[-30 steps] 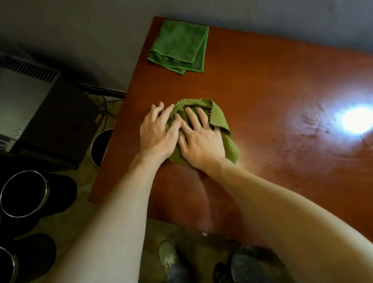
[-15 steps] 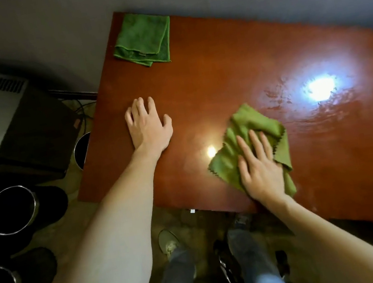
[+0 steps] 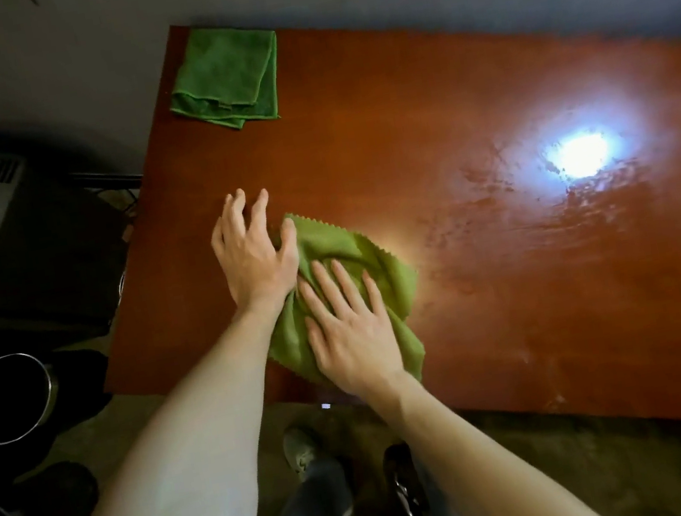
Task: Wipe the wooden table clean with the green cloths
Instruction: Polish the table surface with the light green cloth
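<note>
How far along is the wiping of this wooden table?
Done: nothing clearly; no wiped patch stands out. In hand: the right hand presses a crumpled green cloth onto the table near its front edge, the left hand touching it. Left: streaks around the bright glare, and the folded green cloth at the far corner lies unused.

You're working in a dim room. The one strong light shows as a blown-out white glare [image 3: 578, 155] on the glossy tabletop [image 3: 516, 296], ringed by a bluish haze that picks out smears in the sheen. A weaker warm glow sits just beside the right edge of the crumpled cloth [image 3: 347, 256]. Your left hand [image 3: 253, 259] and right hand [image 3: 357, 340] look pale and a little smeared. The left side and the floor [image 3: 589, 464] sink into near-black shadow. The wide lens bends the tabletop's edges, and detail is soft throughout.
</note>
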Motion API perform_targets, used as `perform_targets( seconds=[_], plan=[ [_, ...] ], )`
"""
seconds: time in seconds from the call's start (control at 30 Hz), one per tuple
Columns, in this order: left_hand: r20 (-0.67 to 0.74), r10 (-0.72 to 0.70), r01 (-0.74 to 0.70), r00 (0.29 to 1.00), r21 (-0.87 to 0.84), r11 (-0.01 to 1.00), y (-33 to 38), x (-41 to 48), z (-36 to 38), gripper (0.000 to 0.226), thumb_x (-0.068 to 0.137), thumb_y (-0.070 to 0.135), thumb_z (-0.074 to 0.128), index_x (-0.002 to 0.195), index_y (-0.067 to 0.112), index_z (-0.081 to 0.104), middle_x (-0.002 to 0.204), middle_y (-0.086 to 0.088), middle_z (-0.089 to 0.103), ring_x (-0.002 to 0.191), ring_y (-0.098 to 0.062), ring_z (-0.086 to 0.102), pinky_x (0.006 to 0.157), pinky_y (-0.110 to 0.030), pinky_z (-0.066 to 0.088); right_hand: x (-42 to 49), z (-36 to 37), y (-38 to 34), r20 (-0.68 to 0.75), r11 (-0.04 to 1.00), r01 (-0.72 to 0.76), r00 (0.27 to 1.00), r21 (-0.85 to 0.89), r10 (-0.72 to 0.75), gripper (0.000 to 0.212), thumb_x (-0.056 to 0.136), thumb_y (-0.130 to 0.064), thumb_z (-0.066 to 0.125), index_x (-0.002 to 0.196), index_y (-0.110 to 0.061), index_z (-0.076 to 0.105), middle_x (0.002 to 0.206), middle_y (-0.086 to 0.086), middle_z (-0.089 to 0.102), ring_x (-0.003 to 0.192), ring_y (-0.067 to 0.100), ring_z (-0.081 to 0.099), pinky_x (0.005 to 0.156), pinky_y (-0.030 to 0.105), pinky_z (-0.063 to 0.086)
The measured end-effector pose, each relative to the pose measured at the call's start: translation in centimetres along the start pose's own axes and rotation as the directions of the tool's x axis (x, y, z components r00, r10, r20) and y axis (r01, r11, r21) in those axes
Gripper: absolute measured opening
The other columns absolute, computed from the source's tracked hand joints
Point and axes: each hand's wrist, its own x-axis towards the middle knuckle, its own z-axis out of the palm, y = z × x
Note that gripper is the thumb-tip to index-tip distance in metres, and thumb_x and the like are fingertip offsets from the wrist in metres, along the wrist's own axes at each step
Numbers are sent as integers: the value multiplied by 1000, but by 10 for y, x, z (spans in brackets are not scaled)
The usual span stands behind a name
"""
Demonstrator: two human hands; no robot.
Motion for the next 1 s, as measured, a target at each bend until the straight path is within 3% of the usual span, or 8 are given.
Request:
perform_targets(
  seconds=[0.2,0.37,0.47,0.63,0.7,0.83,0.93,1.0],
  plan=[
    [49,10,-15,999,96,995,4,-4,0,67,104,55,46,163,24,37,172,-10,28,162,-26,17,130,-51,18,-78,-14,112,-94,970,-241,967,-44,236,60,106,-40,40,163,-32,28,172,1,19,161,23,9,125,57,19],
    [70,75,-86,995,167,982,8,-1,2,69,103,53,41,164,21,33,173,-5,26,162,-26,15,129,-55,15,-89,-12,101,58,995,11,998,-103,-5,64,106,-46,35,165,-40,11,173,-2,12,161,28,6,125,59,16],
    [77,104,-117,992,199,973,7,3,6,68,104,53,37,165,23,31,174,-1,25,162,-25,16,129,-56,15,-28,-23,116,12,991,72,997,-112,-71,61,107,-52,30,164,-43,11,173,-2,17,160,27,11,126,57,13],
    [58,107,-117,993,196,974,4,3,10,67,105,54,38,165,27,31,174,0,25,162,-23,17,129,-55,15,98,-42,139,-171,965,-259,953,-33,250,57,106,-51,30,162,-37,28,172,1,23,159,27,14,125,59,13],
    [65,94,-105,993,191,976,2,2,8,67,105,56,37,165,29,30,174,1,25,162,-22,16,130,-55,14,104,-44,136,-173,956,-290,944,-40,279,58,107,-50,27,163,-35,27,172,3,22,159,29,13,124,62,12],
    [78,90,-103,993,178,979,6,2,4,67,103,55,37,164,27,33,173,1,27,162,-23,18,128,-56,17,19,-22,80,-121,967,-251,962,-46,244,63,104,-50,33,164,-39,19,174,7,13,160,35,7,123,66,8],
    [89,89,-104,992,175,979,6,0,2,68,103,55,37,165,26,32,174,0,27,162,-24,18,128,-56,16,-40,-4,32,27,993,-106,994,-41,108,65,105,-54,31,164,-45,6,174,6,7,160,35,1,122,69,6],
    [94,94,-109,991,169,980,6,0,3,67,104,56,35,165,26,32,174,0,26,162,-24,17,129,-55,14,-26,-7,34,40,999,-22,999,-36,23,61,106,-57,30,163,-48,9,174,3,11,160,34,5,122,67,8]
  ],
)
